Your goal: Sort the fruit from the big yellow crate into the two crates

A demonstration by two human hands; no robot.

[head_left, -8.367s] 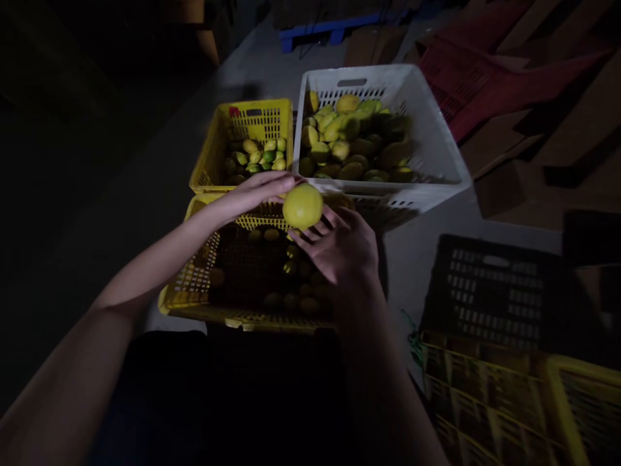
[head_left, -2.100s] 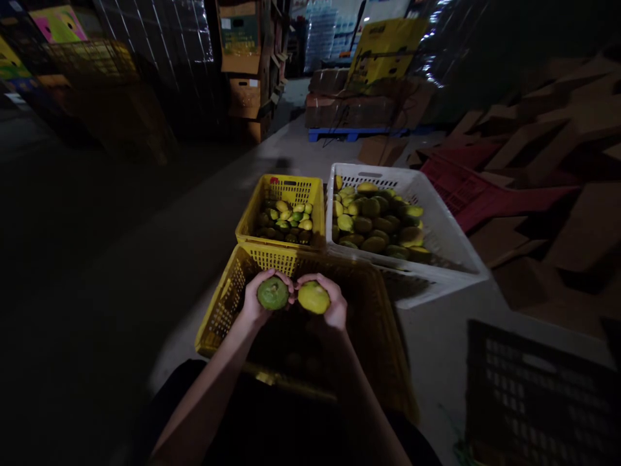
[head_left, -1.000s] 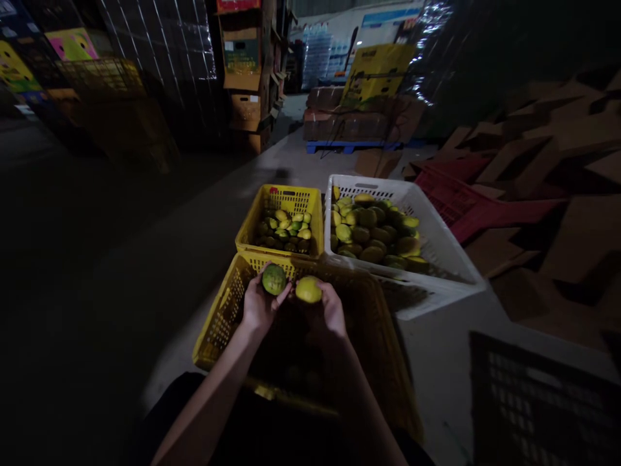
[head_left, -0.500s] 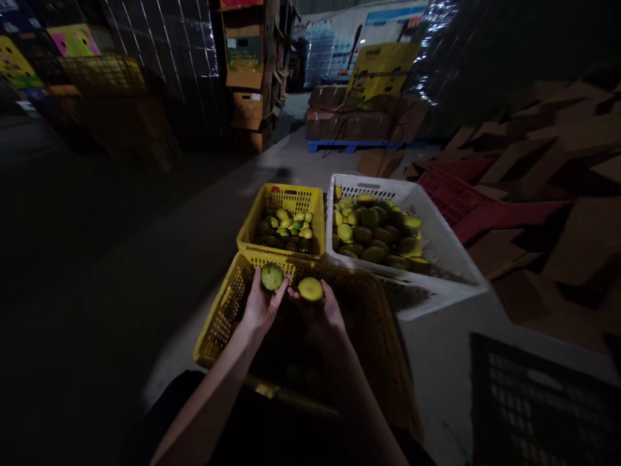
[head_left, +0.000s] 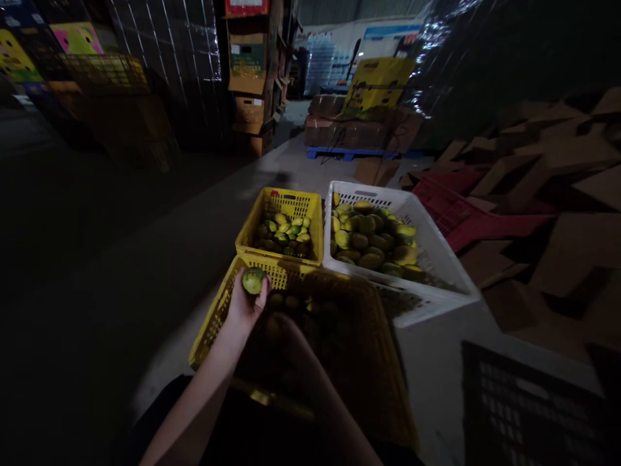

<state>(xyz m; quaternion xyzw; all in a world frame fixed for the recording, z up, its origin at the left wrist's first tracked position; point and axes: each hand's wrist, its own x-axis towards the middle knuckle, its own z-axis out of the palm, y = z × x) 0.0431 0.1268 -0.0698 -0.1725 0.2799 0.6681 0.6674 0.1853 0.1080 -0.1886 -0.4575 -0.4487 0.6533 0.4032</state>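
My left hand [head_left: 248, 299] is closed round a green lemon-like fruit [head_left: 253, 280], held up over the near yellow crate [head_left: 213, 323]. Dark marks show on the fruit's skin. Down inside that crate, in deep shadow, is my right hand [head_left: 284, 329]; its fingers are too dark to make out. Several dim fruits [head_left: 291, 302] lie in the crate around and beyond it. A smaller yellow crate [head_left: 245, 236] stands just behind, with yellow and green fruits [head_left: 286, 226] in it. To its right, a white crate [head_left: 436, 255] holds many larger-looking yellow-green fruits [head_left: 369, 236].
At the right lie a red crate [head_left: 451, 210] and a heap of cardboard [head_left: 557, 252]. A dark crate [head_left: 524, 401] sits at lower right. Behind are stacked boxes [head_left: 247, 65] and a blue pallet [head_left: 347, 154] bearing cartons.
My right hand has dropped into the near crate's shadow, and the yellow fruit it held is no longer visible. My left hand has shifted slightly left with the green fruit.
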